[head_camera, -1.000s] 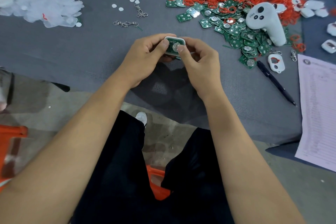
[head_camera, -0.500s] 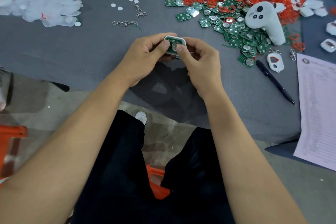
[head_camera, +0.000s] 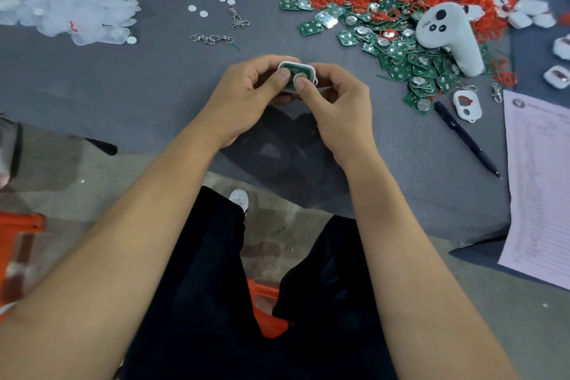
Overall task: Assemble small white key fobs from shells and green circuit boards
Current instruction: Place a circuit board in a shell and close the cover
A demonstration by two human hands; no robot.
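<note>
Pressing fob shell [head_camera: 309,70] between fingers [head_camera: 284,75]

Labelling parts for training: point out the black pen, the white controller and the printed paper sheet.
black pen [head_camera: 465,136]: head view, middle of its barrel.
white controller [head_camera: 444,31]: head view, its rounded head.
printed paper sheet [head_camera: 539,182]: head view, middle of the page.

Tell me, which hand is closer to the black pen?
Right. The right hand is beside the black pen, with bare table between them; the left hand is farther away, beyond the right one.
</note>
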